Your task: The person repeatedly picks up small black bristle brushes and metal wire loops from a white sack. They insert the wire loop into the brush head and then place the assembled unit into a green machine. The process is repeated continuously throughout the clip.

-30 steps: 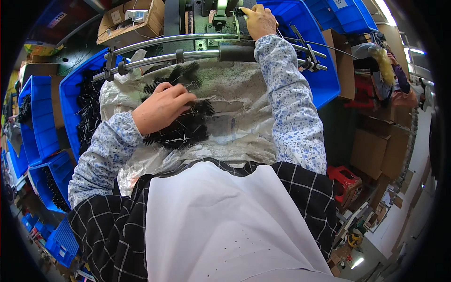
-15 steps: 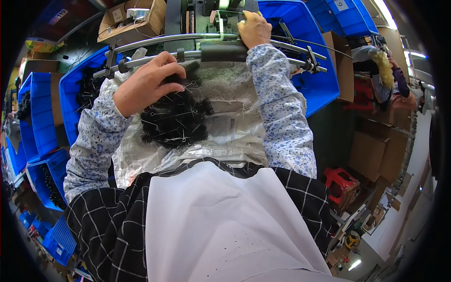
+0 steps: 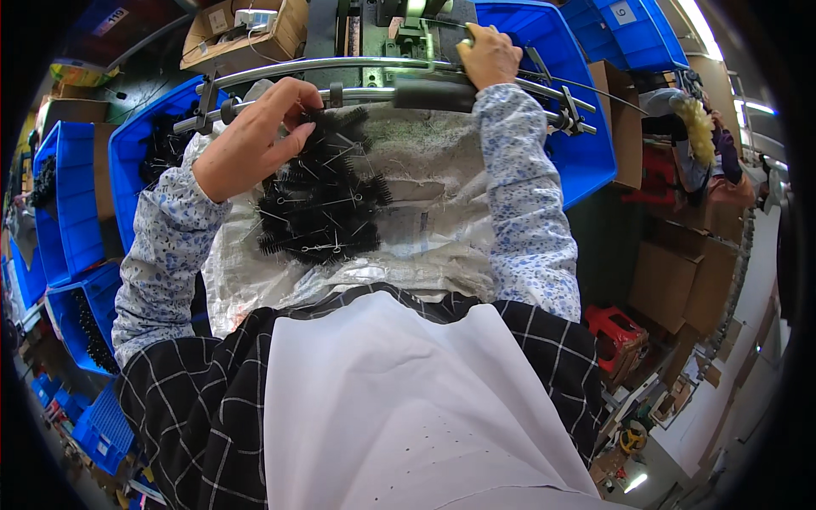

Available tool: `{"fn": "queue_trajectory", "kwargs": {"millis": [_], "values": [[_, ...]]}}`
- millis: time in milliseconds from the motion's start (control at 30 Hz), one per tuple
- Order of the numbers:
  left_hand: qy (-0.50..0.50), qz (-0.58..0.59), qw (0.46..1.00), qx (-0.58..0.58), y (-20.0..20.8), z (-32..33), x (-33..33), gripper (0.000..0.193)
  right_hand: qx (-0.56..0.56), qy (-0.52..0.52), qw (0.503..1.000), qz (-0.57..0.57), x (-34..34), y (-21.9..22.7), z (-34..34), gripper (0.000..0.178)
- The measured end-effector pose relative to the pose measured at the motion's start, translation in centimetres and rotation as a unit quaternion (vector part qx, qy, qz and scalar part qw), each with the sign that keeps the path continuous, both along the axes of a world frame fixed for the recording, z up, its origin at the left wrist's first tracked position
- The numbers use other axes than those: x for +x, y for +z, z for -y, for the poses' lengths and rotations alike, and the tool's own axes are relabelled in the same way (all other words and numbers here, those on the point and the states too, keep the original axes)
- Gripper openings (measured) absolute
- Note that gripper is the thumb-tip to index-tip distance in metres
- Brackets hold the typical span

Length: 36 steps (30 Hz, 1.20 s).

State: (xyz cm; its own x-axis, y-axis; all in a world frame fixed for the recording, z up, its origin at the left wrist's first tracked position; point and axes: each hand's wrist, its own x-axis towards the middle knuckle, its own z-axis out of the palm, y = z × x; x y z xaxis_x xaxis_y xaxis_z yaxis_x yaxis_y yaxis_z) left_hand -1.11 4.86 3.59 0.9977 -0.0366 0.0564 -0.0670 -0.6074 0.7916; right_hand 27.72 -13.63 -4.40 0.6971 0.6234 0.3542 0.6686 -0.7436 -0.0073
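Observation:
My left hand is over the upper left of a heap of black twisted-wire brushes with looped wire ends. Its thumb and curled fingers close on black bristles at the heap's top edge; how much they hold is partly hidden. The heap lies on a whitish woven sheet across my lap. Farther off, my right hand, with yellow on its fingertips, is closed at the right side of a machine lit green. A thin wire runs from the machine toward those fingers; what they grip is hidden.
Two metal rails with a dark roller cross in front of the machine. Blue bins stand left and right, the left one holding black brushes. A cardboard box sits far left; another person is at the right.
My left hand has drawn left and slightly up, its fingers curling in. My right hand stays at the machine; the view has shifted slightly.

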Motion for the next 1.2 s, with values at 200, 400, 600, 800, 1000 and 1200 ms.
{"fn": "queue_trajectory", "kwargs": {"millis": [200,400,600,800,1000,1200], "values": [[-0.008,0.047,0.998,-0.033,-0.1,0.8,1.0,0.018,0.033,-0.007,0.998,-0.052,5.0,-0.5,1.1,0.027],[-0.029,0.033,0.998,-0.048,-0.5,1.4,2.0,0.015,-0.025,-0.046,0.998,-0.042,6.4,3.3,3.5,0.023],[0.025,0.114,0.991,-0.069,-1.9,3.3,3.8,0.015,0.1,0.188,0.945,-0.248,-4.2,6.3,2.3,0.034],[0.063,0.109,0.989,-0.08,-2.1,2.9,2.8,0.025,0.116,0.24,0.848,-0.459,-11.6,5.1,0.3,0.028],[-0.041,-0.141,0.981,0.128,-3.0,-0.1,-2.6,0.032,0.045,0.048,0.998,-0.016,-1.4,0.8,0.1,0.027],[-0.045,-0.201,0.976,0.064,-6.6,0.0,-4.1,0.032,0.023,0.056,0.998,-0.022,0.0,-0.1,-1.8,0.028]]}}
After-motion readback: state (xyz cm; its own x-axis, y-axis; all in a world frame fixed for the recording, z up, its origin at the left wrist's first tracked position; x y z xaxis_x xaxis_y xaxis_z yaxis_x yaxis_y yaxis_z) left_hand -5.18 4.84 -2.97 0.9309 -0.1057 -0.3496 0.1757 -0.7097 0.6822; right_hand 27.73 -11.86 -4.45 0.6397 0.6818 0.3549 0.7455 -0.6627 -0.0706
